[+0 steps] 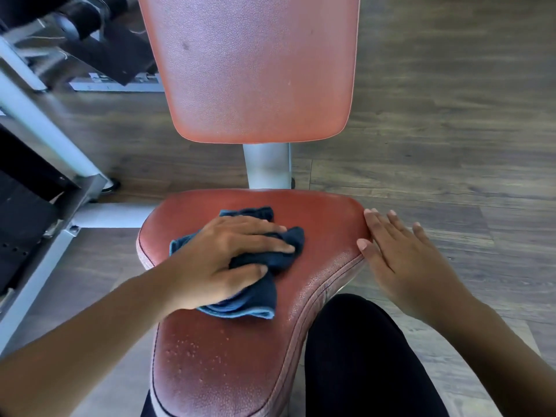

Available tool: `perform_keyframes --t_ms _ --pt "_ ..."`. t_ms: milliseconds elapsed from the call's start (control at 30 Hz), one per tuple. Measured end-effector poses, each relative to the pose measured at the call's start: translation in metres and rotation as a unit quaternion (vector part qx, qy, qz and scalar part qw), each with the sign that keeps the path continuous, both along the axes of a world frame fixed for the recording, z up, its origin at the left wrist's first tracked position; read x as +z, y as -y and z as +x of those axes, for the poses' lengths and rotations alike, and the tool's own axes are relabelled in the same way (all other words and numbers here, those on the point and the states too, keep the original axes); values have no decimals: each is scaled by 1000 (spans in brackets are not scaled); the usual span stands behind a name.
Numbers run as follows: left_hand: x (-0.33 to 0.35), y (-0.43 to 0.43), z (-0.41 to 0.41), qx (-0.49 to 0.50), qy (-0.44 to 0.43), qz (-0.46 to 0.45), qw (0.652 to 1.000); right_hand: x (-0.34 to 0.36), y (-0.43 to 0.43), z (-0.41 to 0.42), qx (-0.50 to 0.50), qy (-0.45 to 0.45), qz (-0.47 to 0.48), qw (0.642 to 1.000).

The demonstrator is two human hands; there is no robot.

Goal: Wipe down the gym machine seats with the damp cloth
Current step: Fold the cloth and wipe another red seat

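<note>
A red padded seat (325,224) of a gym machine fills the lower middle of the head view, with water droplets on its near part. A crumpled dark blue cloth (261,299) lies on the seat's middle. My left hand (222,260) presses down on the cloth, fingers curled over it. My right hand (403,260) rests flat with fingers apart on the seat's right edge and holds nothing. The red backrest (249,70) stands beyond the seat on a grey post (267,167).
Grey metal frame bars (45,139) and black parts of another machine stand at the left. Wood-look flooring (451,115) spreads to the right and behind. My leg in black fabric (367,362) is at the seat's lower right.
</note>
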State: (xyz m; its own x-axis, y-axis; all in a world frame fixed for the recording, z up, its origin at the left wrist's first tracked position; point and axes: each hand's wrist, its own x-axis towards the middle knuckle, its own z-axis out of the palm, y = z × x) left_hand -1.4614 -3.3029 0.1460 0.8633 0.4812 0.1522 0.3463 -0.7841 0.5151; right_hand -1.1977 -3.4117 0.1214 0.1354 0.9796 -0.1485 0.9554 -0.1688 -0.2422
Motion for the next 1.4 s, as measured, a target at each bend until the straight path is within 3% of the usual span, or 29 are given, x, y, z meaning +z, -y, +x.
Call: perform_keyframes --t_ms 167,333,433,533,600,667,733,933,1200,1400 --pt "-11 -28 -7 217 21 21 976 6 -18 -23 21 -37 52 998" --pt "-7 10 -12 205 43 -4 978 11 -54 -73 66 -62 75 993" --pt "-9 22 -38 269 71 27 960 10 -67 -94 96 -73 52 991" --pt "-17 3 -50 440 63 49 895 8 -70 -103 111 -64 29 991" --pt "-16 -19 -49 546 43 -1 836 8 -70 -103 114 -58 23 992" --pt "-12 -36 -42 610 29 -58 790 8 -70 -103 114 -56 17 992" --pt "-13 -38 -35 637 10 -78 767 9 -69 -103 114 -52 16 992" --pt "-32 12 -36 612 44 -49 788 10 -70 -106 107 -34 6 994" --pt "-3 -57 -30 660 -52 -154 734 11 -71 -109 106 -33 -7 994" --pt "-18 -7 -29 625 -41 -91 774 10 -74 -111 97 -40 3 995"
